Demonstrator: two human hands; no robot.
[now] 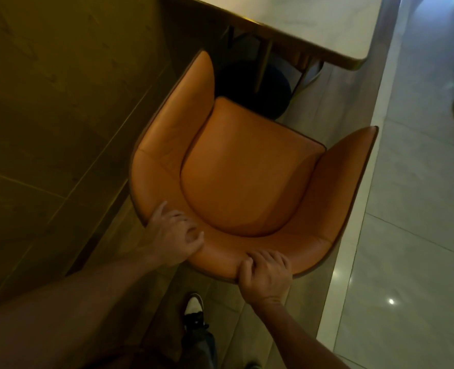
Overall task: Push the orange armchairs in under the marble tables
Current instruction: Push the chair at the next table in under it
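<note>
An orange leather armchair (247, 171) with a curved back and two side wings fills the middle of the view, its open front facing a white marble table (324, 25) at the top. The seat front is short of the table edge. My left hand (172, 235) grips the top rim of the backrest on its left side. My right hand (266, 270) grips the same rim nearer the middle, fingers curled over it.
A dark wood-panelled wall (47, 115) runs close along the chair's left side. The table's dark round base (252, 89) and thin legs show under the tabletop. Glossy pale floor tiles (412, 235) lie to the right. My shoe (194, 310) is behind the chair.
</note>
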